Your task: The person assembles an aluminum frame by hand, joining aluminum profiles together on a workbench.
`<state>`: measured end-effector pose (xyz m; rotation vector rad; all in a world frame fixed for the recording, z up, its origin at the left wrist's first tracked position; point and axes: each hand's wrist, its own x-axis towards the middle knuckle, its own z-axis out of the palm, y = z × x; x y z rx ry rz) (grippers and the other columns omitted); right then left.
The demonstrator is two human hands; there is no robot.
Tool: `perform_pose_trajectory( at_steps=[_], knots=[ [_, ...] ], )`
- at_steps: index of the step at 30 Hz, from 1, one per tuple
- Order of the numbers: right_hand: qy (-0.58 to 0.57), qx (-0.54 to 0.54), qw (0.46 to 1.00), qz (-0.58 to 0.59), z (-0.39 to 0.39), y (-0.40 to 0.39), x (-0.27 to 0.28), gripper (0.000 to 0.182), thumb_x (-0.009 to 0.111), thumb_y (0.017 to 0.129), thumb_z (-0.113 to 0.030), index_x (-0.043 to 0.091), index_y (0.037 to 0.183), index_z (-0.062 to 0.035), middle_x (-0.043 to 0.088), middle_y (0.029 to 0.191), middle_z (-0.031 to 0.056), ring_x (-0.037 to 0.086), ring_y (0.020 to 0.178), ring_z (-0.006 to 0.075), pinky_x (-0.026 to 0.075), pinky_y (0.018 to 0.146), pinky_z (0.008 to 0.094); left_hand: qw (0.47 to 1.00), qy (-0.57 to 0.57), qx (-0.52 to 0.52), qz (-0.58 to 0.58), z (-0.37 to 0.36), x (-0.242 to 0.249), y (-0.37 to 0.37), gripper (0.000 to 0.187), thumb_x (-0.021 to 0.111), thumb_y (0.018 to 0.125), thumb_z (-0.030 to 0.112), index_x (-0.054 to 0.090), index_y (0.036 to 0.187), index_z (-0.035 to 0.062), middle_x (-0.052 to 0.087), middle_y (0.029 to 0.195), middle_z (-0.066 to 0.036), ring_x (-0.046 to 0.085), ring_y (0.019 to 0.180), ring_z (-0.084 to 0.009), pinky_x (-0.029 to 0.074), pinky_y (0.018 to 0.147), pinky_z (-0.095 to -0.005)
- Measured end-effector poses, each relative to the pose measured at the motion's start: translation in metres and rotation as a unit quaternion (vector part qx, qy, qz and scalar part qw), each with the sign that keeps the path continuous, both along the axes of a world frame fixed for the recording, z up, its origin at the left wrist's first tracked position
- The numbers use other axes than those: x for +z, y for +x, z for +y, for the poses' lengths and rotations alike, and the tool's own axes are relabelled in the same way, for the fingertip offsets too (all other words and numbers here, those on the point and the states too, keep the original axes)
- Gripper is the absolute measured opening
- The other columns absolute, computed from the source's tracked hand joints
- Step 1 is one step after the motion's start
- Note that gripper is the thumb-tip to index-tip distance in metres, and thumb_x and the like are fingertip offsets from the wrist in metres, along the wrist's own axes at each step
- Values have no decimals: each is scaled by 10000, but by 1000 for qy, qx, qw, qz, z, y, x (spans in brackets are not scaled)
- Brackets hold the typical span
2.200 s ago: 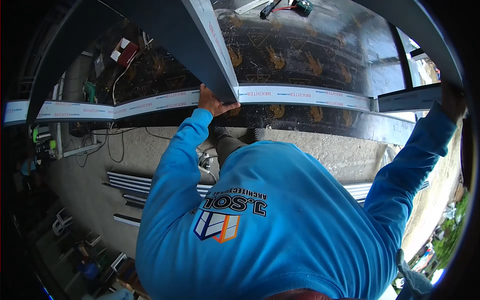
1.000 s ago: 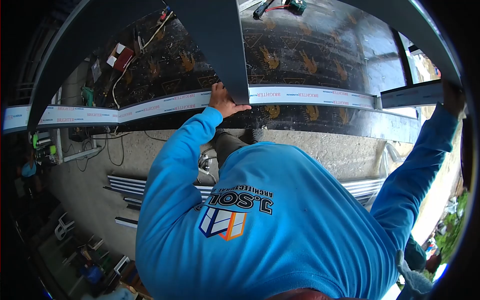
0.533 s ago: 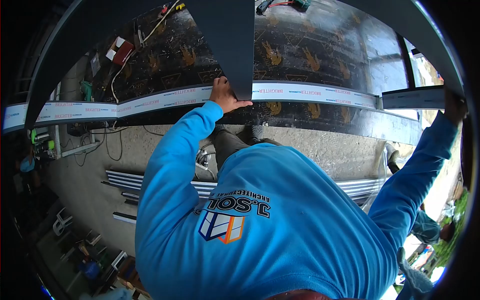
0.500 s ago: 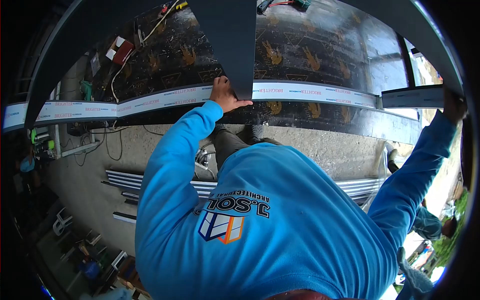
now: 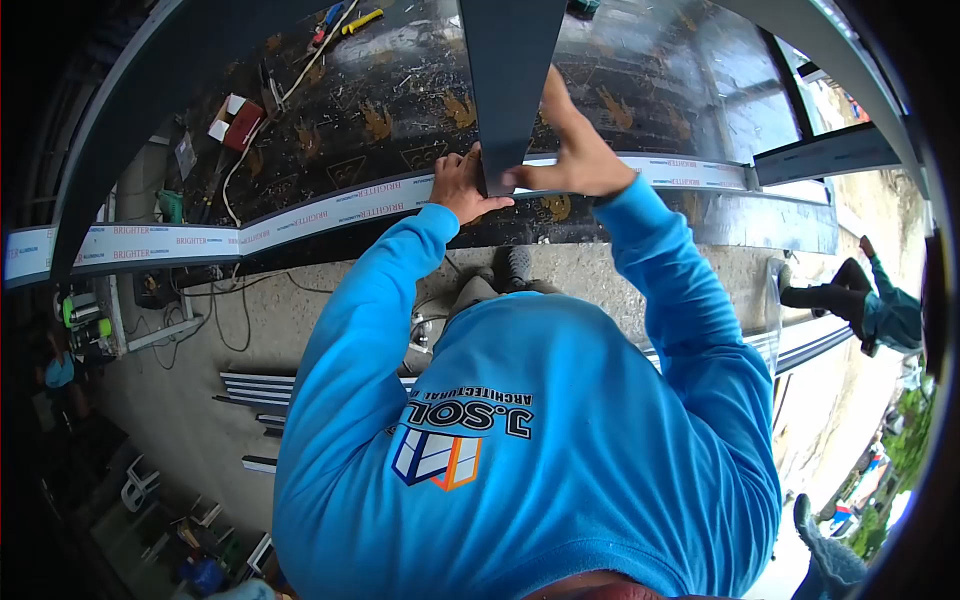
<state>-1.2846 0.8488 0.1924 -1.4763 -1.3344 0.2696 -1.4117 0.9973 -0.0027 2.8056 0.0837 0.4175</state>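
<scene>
A dark grey aluminium profile (image 5: 510,90) runs from the top of the view down to a long rail (image 5: 340,208) covered in white printed protective film. At the profile's lower end, my left hand (image 5: 461,187) grips its left side, fingers bent over by the rail and thumb stretched along the near side. On the opposite side is my right hand (image 5: 585,155), fingers spread and raised beside the profile. Its thumb points in at the profile's lower end.
Under the frame lies a dark worktable (image 5: 400,110) with a red and white box (image 5: 238,122), a yellow-handled tool (image 5: 362,21) and a cable. More profiles (image 5: 258,386) lie on the concrete floor. Another person (image 5: 880,300) is at the right.
My right hand has left the frame's far right side and come in to the middle profile. My left hand stays at the joint; the view has shifted slightly.
</scene>
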Motion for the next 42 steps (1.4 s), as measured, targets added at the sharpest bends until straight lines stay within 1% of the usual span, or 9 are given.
perform_pose_trajectory(
  at_steps=[5,10,22,27,29,32,38,40,42],
  knots=[
    [-82,-105,984,-120,25,-14,-1,875,804,566,-254,406,1322,-66,389,1307,238,431,1200,416,402,977,410,998,3,-27,-63,8,4,1,961,773,585,565,412,1292,23,550,1119,-127,487,951,-310,328,879,-447],
    [-88,-127,988,-13,23,-27,-13,653,788,540,-213,552,1127,-49,458,1181,200,516,1047,399,441,876,436,999,-43,8,9,6,2,-3,917,788,578,537,423,1258,41,557,1106,-116,485,978,-312,327,898,-446],
    [-62,-128,988,62,18,-26,-46,517,756,545,-188,614,1019,-37,477,1180,215,493,1050,391,434,887,426,995,-89,21,41,6,18,0,823,776,555,586,527,1158,84,558,1082,-113,491,1030,-317,344,889,-445],
    [-116,-103,987,41,16,-20,-57,727,777,597,-195,481,1240,-28,427,1260,220,490,1103,373,414,935,414,995,-87,35,-28,3,11,-2,855,786,518,589,525,1145,70,560,1087,-106,494,1043,-309,340,903,-441],
    [-15,-137,991,2,-6,-42,-48,822,787,624,-200,388,1321,-23,431,1286,199,493,1132,334,390,977,395,994,-84,59,-25,1,14,-9,856,782,521,591,520,1151,75,553,1097,-106,483,1056,-307,323,921,-435],
    [-118,-99,981,122,-107,-53,-120,643,710,748,-125,413,1309,-24,523,1222,145,519,1126,247,404,969,365,996,-62,64,-23,-9,24,-6,836,783,553,568,491,1140,50,525,1078,-131,463,1067,-317,311,923,-458],
    [-210,-391,796,412,-487,-119,-314,362,615,797,-64,525,1144,-16,602,933,103,560,769,126,473,663,246,974,-77,152,-153,-97,16,-48,541,808,648,306,465,996,73,482,939,-117,467,938,-337,335,830,-459],
    [-239,-551,651,464,-569,-150,-298,380,626,767,-89,534,1127,-8,620,799,77,546,612,111,425,503,232,978,-158,97,-97,-155,3,-48,380,775,689,203,498,913,69,511,869,-101,518,826,-299,410,734,-388],
    [-248,-600,576,497,-636,-159,-299,387,650,758,-117,531,1115,-26,606,812,71,574,653,146,449,535,263,969,-244,15,-22,-222,5,-19,279,746,727,178,520,845,65,525,796,-112,538,762,-302,429,683,-406]
  ],
)
